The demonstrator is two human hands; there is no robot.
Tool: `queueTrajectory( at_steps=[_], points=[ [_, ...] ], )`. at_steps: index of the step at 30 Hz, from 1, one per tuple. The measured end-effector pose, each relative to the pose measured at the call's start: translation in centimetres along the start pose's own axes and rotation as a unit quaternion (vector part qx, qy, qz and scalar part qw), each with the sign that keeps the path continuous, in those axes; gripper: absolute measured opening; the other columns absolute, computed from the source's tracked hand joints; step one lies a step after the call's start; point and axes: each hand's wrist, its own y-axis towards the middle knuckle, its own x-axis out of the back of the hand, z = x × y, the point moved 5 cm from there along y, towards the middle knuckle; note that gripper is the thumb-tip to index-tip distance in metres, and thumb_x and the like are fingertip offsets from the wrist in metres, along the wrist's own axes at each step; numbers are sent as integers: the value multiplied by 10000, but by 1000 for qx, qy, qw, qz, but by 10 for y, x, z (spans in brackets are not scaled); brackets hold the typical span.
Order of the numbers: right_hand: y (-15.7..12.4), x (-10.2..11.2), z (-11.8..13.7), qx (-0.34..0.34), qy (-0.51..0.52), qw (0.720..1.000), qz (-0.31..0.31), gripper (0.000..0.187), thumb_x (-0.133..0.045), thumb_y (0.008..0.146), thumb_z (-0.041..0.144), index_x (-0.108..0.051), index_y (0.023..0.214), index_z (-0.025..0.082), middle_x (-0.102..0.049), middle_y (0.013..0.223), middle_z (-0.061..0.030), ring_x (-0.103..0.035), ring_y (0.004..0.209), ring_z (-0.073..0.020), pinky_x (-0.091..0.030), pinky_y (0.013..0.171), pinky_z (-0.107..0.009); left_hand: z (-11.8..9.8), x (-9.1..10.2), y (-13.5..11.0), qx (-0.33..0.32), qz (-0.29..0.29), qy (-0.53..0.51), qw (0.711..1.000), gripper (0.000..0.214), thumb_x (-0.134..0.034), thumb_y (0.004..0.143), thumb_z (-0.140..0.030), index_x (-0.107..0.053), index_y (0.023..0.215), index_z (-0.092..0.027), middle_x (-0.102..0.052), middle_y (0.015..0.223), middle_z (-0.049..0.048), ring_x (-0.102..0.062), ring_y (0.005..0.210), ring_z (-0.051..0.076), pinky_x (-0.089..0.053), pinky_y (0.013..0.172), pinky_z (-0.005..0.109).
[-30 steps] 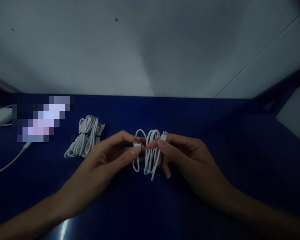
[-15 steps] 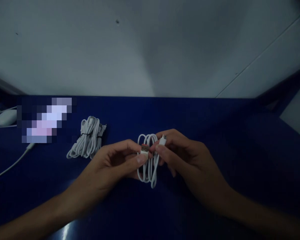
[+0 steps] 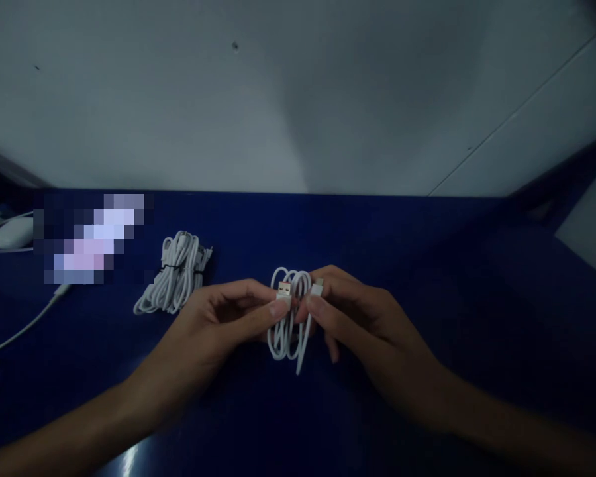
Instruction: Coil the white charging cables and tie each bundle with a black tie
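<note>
**Two hands on one cable coil, blue table, dim light**

Nearest: both forearms come in from the bottom corners and converge toward the middle. A streak of glare (image 3: 128,457) lies on the blue table (image 3: 477,344) beside the left forearm (image 3: 69,430). The right forearm (image 3: 506,424) lies low over the surface.

Mid-table: the left hand (image 3: 218,324) and right hand (image 3: 362,324) are close together, fingertips almost meeting, both closed on the coiled white cable (image 3: 289,334).
- The left thumb and forefinger pinch the wide USB plug (image 3: 284,290), metal end up, at the top of the coil.
- The right thumb and forefinger pinch the small plug (image 3: 318,289), just beside the first. The other right fingers curl behind the loops.
- The coil hangs from the two grips in several long loops, with one strand trailing lowest. It is between the hands at table centre. Cannot tell whether the bottom of the loops touches the table.

Further back, on the person's left: a tied cable bundle (image 3: 175,273), white and cinched round the middle by a black band, lies flat on the table, apart from the left hand.

Far left:
- A thin white lead (image 3: 24,324) runs diagonally to the frame edge.
- Beyond it is a pixelated patch (image 3: 89,238); contents unreadable.
- At the very edge is a white rounded object (image 3: 10,232), too dim to identify.

Farthest: a plain grey wall (image 3: 298,99) rises straight from the table's back edge. A seam line crosses the wall at upper right.
</note>
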Motion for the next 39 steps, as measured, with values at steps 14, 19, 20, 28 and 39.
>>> queueTrajectory(
  at_steps=[14, 19, 20, 28, 39],
  points=[
    [-1, 0, 0, 4, -8, 1000, 4, 307, -649, 1137, 443, -803, 945, 260, -723, 1158, -28, -657, 858, -138, -570, 639, -230, -1, 1, 2, -1, -7, -6, 1000, 135, -827, 1034, -339, -905, 1051, -230, -852, 1009, 47, -768, 955, 148, -599, 883, 222],
    [1, 1, 1, 4, 1, 1000, -8, 335, -680, 1122, 417, -810, 873, 234, -728, 1132, -31, -664, 832, -124, -558, 625, -215, -2, 0, 4, 8, 3, -11, 1000, 125, -835, 1026, -342, -909, 1053, -245, -858, 1016, 43, -785, 977, 154, -625, 885, 220],
    [1, 2, 1, 7, 7, 1000, -10, 336, -690, 1117, 410, -818, 862, 232, -728, 1127, -29, -658, 809, -114, -554, 615, -206, -3, 1, 4, 8, 2, -3, 1000, 123, -844, 1019, -345, -910, 1035, -242, -862, 1019, 45, -786, 974, 154, -627, 877, 217],
    [4, 2, 1, 10, 30, 999, -21, 345, -754, 1070, 428, -840, 797, 235, -744, 1052, -49, -680, 762, -137, -571, 565, -239, -1, -1, 10, -7, 25, -4, 1000, 142, -853, 1008, -307, -918, 1124, -256, -885, 1115, 83, -806, 1100, 214, -626, 960, 283],
    [6, -3, 12, 62, -12, 997, -37, 347, -754, 1066, 451, -851, 836, 210, -726, 889, -26, -659, 602, -99, -569, 542, -248, -4, -7, 3, -35, 51, -57, 996, 173, -870, 989, -329, -908, 1081, -187, -855, 1149, 110, -764, 1100, 238, -596, 1004, 374]
  ],
)
